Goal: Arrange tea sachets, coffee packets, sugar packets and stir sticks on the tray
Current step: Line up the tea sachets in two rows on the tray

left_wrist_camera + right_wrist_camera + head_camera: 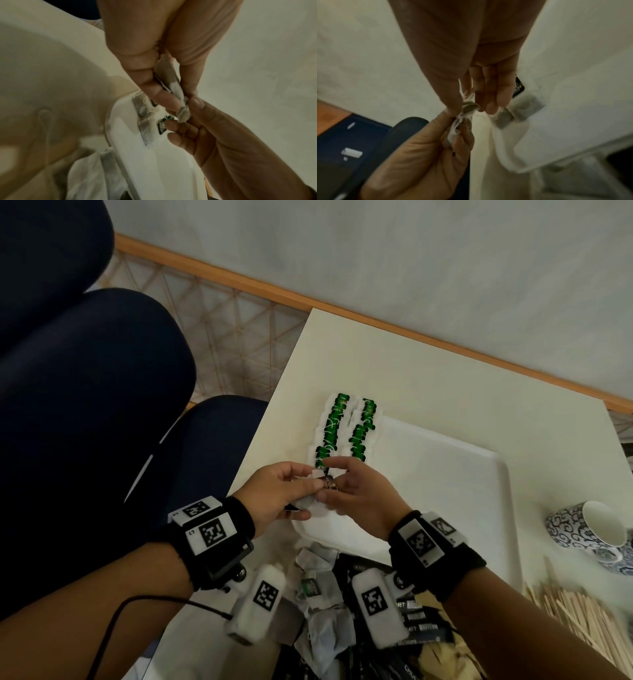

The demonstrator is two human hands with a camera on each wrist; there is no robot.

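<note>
- My left hand (274, 494) sits at the tray's near-left corner, thumb and fingers pinched on a white tea sachet (173, 81); a second bit of white paper shows under it, and I cannot tell whether that is the same sachet.
- My right hand (359, 501) meets it from the other side, fingertips (489, 106) nipped onto the sachet's end, so both hands share it.
- Just beyond the grip, two rows of green-tagged sachets (346, 429) run away from me along the tray's left edge; I judge the held one belongs at the near end of the left row, which lies closer to the left hand.
- The white tray (445, 474) lies on a cream table (411, 364).
- Loose sachets and black coffee packets (418, 618) are heaped near me.
- Far right: a patterned cup (589, 529) and wooden stir sticks (575, 611).
</note>
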